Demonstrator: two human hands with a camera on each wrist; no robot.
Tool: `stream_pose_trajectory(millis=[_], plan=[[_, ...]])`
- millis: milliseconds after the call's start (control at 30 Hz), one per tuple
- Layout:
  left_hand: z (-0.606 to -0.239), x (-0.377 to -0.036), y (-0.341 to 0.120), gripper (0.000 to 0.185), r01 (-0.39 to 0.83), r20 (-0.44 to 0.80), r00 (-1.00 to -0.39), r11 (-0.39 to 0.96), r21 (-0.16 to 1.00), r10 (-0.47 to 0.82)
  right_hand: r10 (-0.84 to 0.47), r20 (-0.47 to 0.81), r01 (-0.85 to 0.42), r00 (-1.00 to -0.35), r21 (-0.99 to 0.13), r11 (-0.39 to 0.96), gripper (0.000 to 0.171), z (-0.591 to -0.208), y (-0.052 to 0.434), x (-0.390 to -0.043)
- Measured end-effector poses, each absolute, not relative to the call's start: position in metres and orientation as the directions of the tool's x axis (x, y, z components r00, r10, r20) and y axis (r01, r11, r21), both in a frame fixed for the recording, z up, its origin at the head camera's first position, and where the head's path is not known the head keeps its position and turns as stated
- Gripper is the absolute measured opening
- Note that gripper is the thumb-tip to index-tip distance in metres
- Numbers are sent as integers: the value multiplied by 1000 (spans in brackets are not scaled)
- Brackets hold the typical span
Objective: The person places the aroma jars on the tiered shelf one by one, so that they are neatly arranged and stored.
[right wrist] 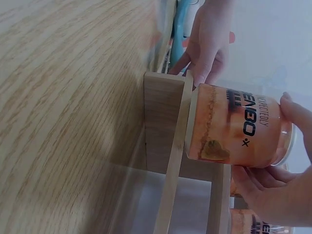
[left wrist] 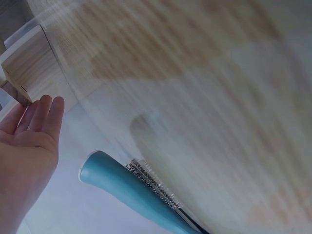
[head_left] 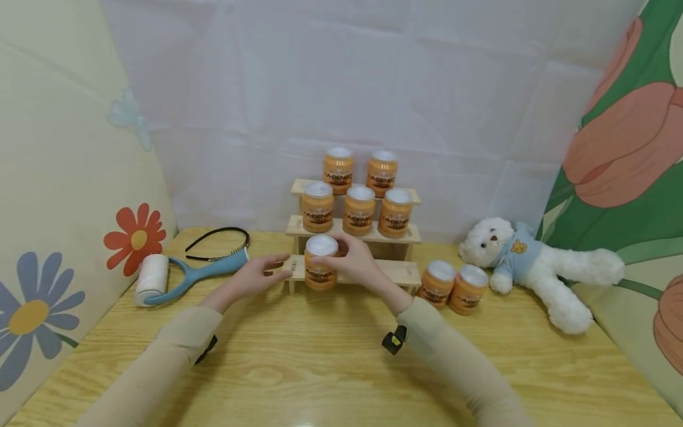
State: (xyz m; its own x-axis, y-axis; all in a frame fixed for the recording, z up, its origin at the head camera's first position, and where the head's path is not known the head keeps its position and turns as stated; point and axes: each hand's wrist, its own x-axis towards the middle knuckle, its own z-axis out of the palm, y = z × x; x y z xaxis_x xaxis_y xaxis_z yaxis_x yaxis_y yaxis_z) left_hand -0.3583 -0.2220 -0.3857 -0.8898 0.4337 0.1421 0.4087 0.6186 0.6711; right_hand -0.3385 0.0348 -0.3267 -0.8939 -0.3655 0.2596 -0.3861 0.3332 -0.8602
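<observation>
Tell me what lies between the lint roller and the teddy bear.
Head view: the stepped wooden rack with orange jars, both hands at it, and two jars on the table.

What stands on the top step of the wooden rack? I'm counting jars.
Two orange jars with white lids stand on the top step of the stepped wooden rack. The middle row covers their bases and the step behind.
</observation>
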Motion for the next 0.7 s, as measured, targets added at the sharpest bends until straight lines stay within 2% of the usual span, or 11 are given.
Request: stream_pose_trajectory(millis=[700], plan=[[-384, -358, -220, 67, 409, 131, -888, 627, 663, 441, -349, 280, -412, -894, -821, 396, 55, -330, 19, -355]])
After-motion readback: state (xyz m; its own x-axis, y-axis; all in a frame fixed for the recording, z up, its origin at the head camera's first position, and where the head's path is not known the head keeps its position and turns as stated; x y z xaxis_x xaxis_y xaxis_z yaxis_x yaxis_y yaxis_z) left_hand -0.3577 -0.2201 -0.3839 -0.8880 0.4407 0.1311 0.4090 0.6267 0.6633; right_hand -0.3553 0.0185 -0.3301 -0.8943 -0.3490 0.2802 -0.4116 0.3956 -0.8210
